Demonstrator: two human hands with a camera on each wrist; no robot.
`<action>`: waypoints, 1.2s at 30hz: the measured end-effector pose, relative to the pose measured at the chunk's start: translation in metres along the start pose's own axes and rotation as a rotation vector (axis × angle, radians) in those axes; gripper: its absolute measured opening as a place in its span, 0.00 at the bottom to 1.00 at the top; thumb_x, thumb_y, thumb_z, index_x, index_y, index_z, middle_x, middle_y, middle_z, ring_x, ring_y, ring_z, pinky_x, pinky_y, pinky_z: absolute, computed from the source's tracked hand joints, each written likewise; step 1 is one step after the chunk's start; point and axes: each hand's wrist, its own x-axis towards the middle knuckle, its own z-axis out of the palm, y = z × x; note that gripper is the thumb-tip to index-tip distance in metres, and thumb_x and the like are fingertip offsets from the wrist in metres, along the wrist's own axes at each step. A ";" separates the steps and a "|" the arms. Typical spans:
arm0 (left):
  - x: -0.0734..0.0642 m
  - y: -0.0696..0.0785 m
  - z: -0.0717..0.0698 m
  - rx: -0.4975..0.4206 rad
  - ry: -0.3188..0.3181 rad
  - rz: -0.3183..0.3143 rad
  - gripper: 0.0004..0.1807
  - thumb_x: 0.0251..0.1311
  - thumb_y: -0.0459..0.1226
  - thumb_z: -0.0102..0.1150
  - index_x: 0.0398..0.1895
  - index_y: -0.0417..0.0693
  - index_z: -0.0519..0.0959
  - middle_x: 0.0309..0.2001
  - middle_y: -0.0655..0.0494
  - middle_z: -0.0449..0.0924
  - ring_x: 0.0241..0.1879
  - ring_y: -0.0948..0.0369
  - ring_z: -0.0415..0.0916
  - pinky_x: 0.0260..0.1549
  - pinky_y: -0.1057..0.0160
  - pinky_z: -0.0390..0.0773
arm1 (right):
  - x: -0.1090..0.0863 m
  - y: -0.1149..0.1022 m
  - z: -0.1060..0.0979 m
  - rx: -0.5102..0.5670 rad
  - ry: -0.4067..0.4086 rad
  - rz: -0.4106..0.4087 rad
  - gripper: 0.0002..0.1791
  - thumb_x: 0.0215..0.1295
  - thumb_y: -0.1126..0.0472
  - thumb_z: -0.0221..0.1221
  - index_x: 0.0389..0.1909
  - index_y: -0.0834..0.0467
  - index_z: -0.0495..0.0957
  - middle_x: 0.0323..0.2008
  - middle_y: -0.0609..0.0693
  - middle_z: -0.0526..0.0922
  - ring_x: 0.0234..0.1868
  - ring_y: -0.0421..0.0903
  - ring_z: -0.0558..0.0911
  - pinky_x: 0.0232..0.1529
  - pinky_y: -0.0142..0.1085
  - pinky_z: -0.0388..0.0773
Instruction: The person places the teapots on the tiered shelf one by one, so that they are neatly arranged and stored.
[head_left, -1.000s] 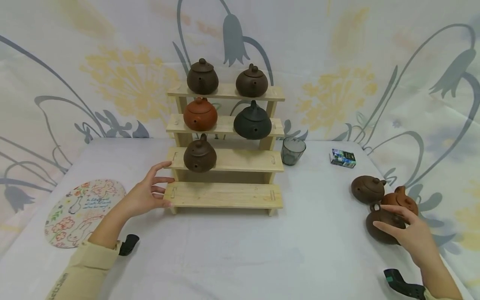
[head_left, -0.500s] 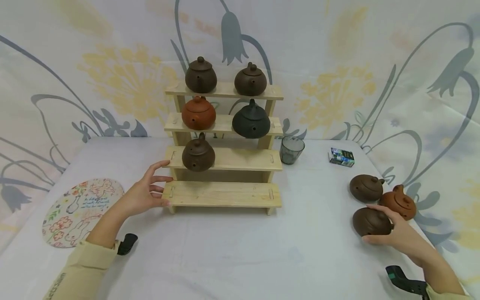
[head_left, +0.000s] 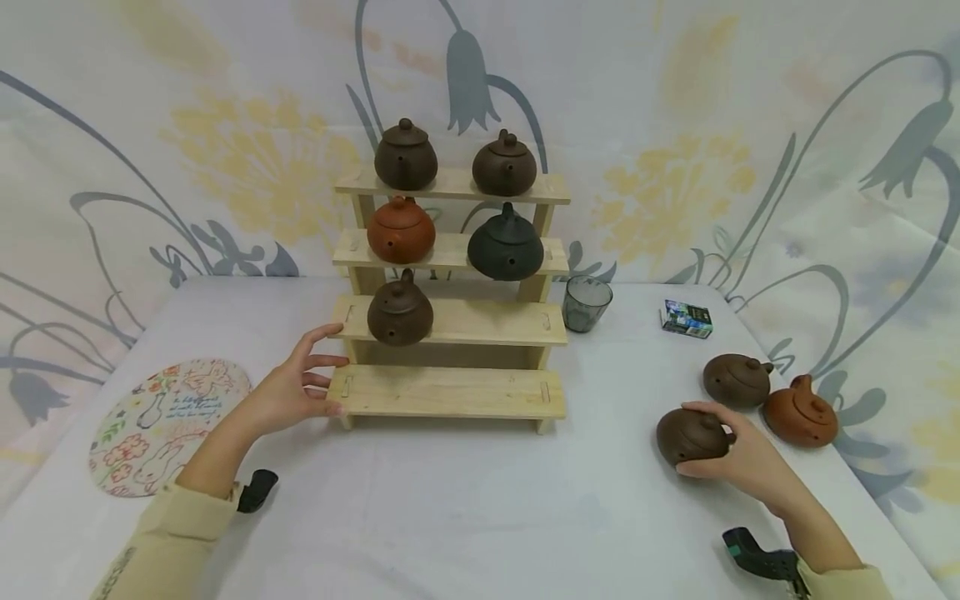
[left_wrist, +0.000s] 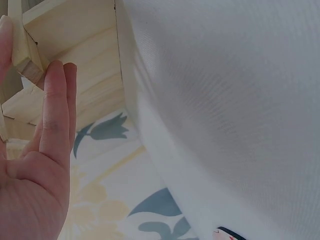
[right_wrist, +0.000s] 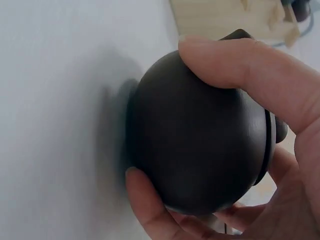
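Lidded teapot (head_left: 688,437) moved leftward, right hand (head_left: 742,461) gripping it — left hand (head_left: 288,393), spread, touches rack (head_left: 450,392).

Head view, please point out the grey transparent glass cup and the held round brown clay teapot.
Grey transparent glass cup (head_left: 587,310), head view: front wall.
Held round brown clay teapot (head_left: 683,439), head view: rounded body.
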 end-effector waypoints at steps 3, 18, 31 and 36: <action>-0.001 -0.001 0.000 -0.001 0.002 0.005 0.57 0.44 0.25 0.70 0.72 0.57 0.42 0.59 0.32 0.66 0.44 0.46 0.74 0.36 0.59 0.76 | 0.005 -0.015 0.007 -0.009 0.022 -0.043 0.47 0.42 0.54 0.74 0.65 0.58 0.62 0.62 0.69 0.56 0.58 0.66 0.60 0.49 0.59 0.62; 0.000 0.000 0.001 0.013 0.006 -0.015 0.57 0.43 0.24 0.70 0.71 0.57 0.43 0.59 0.32 0.66 0.43 0.47 0.74 0.36 0.59 0.76 | 0.028 -0.087 0.027 0.009 0.134 -0.329 0.44 0.39 0.62 0.75 0.62 0.53 0.68 0.52 0.53 0.66 0.46 0.49 0.66 0.41 0.45 0.70; 0.000 0.000 0.000 0.024 0.012 -0.016 0.57 0.43 0.24 0.69 0.71 0.57 0.43 0.58 0.32 0.66 0.43 0.46 0.74 0.36 0.58 0.76 | 0.052 -0.140 0.043 0.105 0.056 -0.474 0.44 0.38 0.63 0.75 0.62 0.52 0.70 0.52 0.51 0.69 0.44 0.47 0.68 0.42 0.44 0.71; 0.001 -0.001 0.000 0.014 0.006 -0.016 0.57 0.43 0.23 0.69 0.71 0.55 0.43 0.58 0.30 0.65 0.43 0.46 0.74 0.37 0.58 0.77 | 0.068 -0.159 0.049 0.132 -0.002 -0.504 0.43 0.39 0.63 0.75 0.62 0.52 0.69 0.57 0.50 0.69 0.47 0.47 0.70 0.43 0.43 0.71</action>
